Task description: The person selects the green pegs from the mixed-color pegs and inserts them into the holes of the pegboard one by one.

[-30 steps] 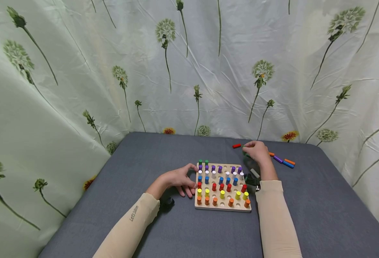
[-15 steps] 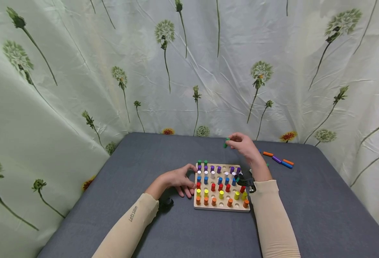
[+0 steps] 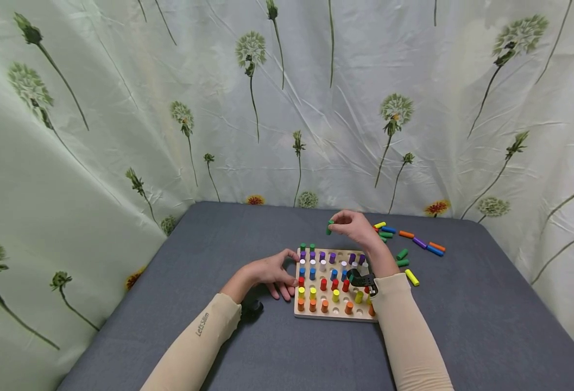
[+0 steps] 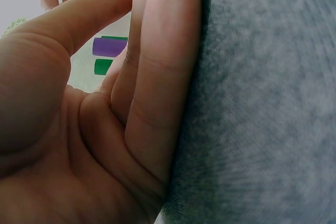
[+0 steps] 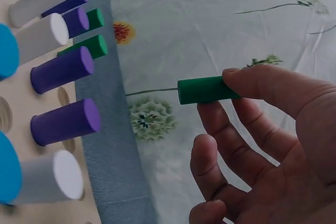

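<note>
Seemingly mid-placement, pinched green cylindrical peg (image 5: 202, 89) in right hand (image 3: 357, 228); probably needed lowering into tan wooden pegboard (image 3: 340, 316) beside spread left hand (image 3: 270, 269).

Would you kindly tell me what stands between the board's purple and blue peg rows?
A row of white pegs stands between the purple pegs and blue pegs, as the head view shows.

The head camera looks forward and down across the tabletop (image 3: 287, 353); wrist cameras, close on left hand (image 4: 102, 119) and right hand (image 5: 278, 177), apparently share purple pegs (image 5: 63, 72).
</note>
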A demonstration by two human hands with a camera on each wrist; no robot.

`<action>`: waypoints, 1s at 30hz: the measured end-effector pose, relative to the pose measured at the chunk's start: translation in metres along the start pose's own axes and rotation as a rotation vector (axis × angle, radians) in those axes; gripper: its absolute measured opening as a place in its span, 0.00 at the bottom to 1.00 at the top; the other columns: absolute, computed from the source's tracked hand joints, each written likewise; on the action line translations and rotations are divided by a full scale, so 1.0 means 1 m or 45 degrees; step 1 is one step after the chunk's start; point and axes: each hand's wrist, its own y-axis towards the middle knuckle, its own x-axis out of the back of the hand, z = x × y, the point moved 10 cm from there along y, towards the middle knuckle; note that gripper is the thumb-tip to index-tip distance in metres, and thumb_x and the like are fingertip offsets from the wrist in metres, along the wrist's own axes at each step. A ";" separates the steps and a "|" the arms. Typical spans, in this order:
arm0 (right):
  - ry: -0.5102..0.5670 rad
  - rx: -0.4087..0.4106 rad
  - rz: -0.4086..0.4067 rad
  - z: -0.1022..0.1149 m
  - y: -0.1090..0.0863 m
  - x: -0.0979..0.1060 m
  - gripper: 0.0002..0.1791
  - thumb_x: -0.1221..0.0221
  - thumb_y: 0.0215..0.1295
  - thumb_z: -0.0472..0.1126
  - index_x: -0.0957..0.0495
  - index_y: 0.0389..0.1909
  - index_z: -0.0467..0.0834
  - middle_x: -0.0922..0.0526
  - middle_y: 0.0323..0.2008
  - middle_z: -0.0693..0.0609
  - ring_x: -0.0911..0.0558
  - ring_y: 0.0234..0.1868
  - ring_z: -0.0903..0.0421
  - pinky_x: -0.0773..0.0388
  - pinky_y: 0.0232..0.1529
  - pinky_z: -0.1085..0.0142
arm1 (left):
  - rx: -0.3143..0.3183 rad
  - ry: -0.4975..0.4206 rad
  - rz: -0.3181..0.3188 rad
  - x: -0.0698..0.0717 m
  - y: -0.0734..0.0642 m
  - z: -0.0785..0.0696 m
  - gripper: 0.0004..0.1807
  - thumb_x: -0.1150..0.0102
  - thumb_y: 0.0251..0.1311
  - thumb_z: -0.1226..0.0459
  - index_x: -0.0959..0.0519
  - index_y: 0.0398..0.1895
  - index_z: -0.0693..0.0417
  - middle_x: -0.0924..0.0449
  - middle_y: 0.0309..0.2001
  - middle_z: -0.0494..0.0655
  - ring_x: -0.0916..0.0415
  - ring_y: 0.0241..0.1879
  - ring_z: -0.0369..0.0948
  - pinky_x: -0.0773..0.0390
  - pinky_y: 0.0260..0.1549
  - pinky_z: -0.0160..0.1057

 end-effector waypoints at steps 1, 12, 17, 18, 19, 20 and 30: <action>0.000 -0.008 0.003 -0.001 0.000 -0.002 0.14 0.36 0.76 0.42 0.20 0.54 0.37 0.17 0.44 0.51 0.21 0.53 0.47 0.26 0.63 0.43 | 0.000 0.001 0.001 0.000 0.000 0.000 0.33 0.35 0.72 0.63 0.42 0.72 0.42 0.09 0.32 0.52 0.12 0.25 0.38 0.16 0.21 0.35; -0.090 -0.096 0.061 -0.009 0.003 -0.023 0.10 0.35 0.74 0.42 0.18 0.49 0.41 0.17 0.48 0.46 0.20 0.57 0.42 0.23 0.62 0.46 | 0.006 -0.005 0.011 0.000 0.000 0.000 0.33 0.35 0.72 0.63 0.42 0.72 0.42 0.09 0.32 0.51 0.12 0.25 0.38 0.16 0.21 0.34; -0.124 -0.101 0.087 -0.012 0.003 -0.030 0.10 0.35 0.74 0.41 0.18 0.50 0.41 0.17 0.50 0.45 0.20 0.56 0.43 0.22 0.59 0.50 | 0.009 -0.009 0.020 -0.001 0.001 0.000 0.34 0.34 0.72 0.62 0.43 0.73 0.41 0.09 0.33 0.51 0.12 0.26 0.37 0.16 0.22 0.34; -0.132 -0.102 0.090 -0.013 0.004 -0.031 0.10 0.36 0.74 0.41 0.18 0.50 0.41 0.17 0.50 0.45 0.20 0.56 0.44 0.22 0.58 0.51 | 0.009 -0.008 0.019 -0.001 0.001 0.001 0.34 0.34 0.72 0.62 0.43 0.73 0.41 0.09 0.33 0.51 0.12 0.26 0.37 0.16 0.22 0.34; -0.143 -0.101 0.093 -0.013 0.004 -0.032 0.10 0.36 0.74 0.41 0.18 0.51 0.41 0.17 0.50 0.45 0.20 0.55 0.45 0.22 0.57 0.52 | 0.009 -0.008 0.018 -0.001 0.001 0.001 0.34 0.34 0.72 0.62 0.43 0.73 0.41 0.09 0.33 0.51 0.12 0.26 0.37 0.16 0.22 0.34; -0.149 -0.107 0.094 -0.014 0.004 -0.032 0.11 0.36 0.74 0.41 0.18 0.51 0.41 0.17 0.50 0.45 0.20 0.55 0.45 0.22 0.57 0.52 | 0.009 -0.008 0.017 0.000 0.001 0.001 0.34 0.34 0.72 0.62 0.43 0.73 0.41 0.09 0.33 0.51 0.12 0.26 0.37 0.16 0.22 0.34; -0.167 -0.168 0.153 -0.021 0.003 -0.038 0.10 0.36 0.73 0.40 0.19 0.50 0.40 0.17 0.51 0.43 0.20 0.51 0.46 0.21 0.53 0.54 | 0.014 -0.010 0.013 -0.001 0.000 0.001 0.34 0.34 0.72 0.63 0.43 0.73 0.41 0.09 0.33 0.51 0.12 0.26 0.38 0.16 0.22 0.34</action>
